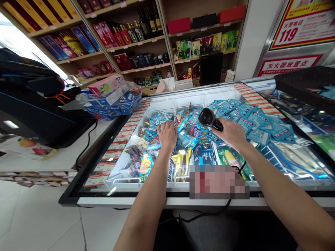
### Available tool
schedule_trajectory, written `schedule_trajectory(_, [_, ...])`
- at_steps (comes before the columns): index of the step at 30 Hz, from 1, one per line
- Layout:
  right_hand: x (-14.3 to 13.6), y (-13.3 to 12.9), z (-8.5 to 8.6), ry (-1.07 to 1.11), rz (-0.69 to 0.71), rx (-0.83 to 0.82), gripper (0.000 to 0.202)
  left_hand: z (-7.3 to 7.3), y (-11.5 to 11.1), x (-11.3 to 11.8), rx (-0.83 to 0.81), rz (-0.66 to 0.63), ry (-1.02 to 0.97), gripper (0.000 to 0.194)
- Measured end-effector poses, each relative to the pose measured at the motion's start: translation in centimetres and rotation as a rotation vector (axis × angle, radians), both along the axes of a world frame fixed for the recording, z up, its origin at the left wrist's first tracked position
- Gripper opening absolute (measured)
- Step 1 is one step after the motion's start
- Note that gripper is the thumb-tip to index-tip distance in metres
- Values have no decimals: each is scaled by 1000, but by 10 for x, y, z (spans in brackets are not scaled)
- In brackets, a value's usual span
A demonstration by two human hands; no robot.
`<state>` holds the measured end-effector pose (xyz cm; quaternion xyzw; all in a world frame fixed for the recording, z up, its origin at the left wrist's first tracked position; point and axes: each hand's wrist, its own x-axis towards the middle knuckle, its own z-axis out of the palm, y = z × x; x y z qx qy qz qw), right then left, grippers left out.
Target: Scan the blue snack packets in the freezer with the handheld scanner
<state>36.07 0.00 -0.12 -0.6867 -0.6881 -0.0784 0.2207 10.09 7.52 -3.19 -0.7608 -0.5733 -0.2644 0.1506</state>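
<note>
Two bare hands, one handheld scanner, many blue packets. Scanner (pixel 207 117): black, in the air above a glass-topped freezer (pixel 117 201), between the two hands and nearer the right; long axis slanting, head to the far left, handle to the near right. Right hand (pixel 231 131): fingers closed around the scanner's handle. Left hand (pixel 168 135): palm down, fingers slightly spread and loosely bent, no item visible in its hold; contact with the glass cannot be told. Blue packets (pixel 261 129), large spread: beyond and to the right of the right hand, the nearer hand, with the scanner's head facing away from most of them. Blue packets, smaller group (pixel 158 119): just past the left fingertips. Yellow packets (pixel 181 162): in the freezer, between the forearms. Wrapped boxes (pixel 112 99): left, by the counter (pixel 67 158).
</note>
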Motion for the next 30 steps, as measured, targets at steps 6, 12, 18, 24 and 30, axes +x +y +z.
schedule_trajectory(6, [4,2,3,44,-48,-7,48,-1,5,12,-88,-72,-30,37])
schedule_trajectory(12, [5,1,5,54,-60,21,47,-2,16,46,-211,-140,-59,45])
schedule_trajectory(18, [5,0,6,72,-30,40,45,-5,27,73,-189,-4,-120,58])
schedule_trajectory(24, [3,0,7,70,-11,38,42,-8,33,64,-259,-54,-195,60])
schedule_trajectory(30, [2,0,6,47,12,30,44,-9,24,37,-338,-184,-401,63])
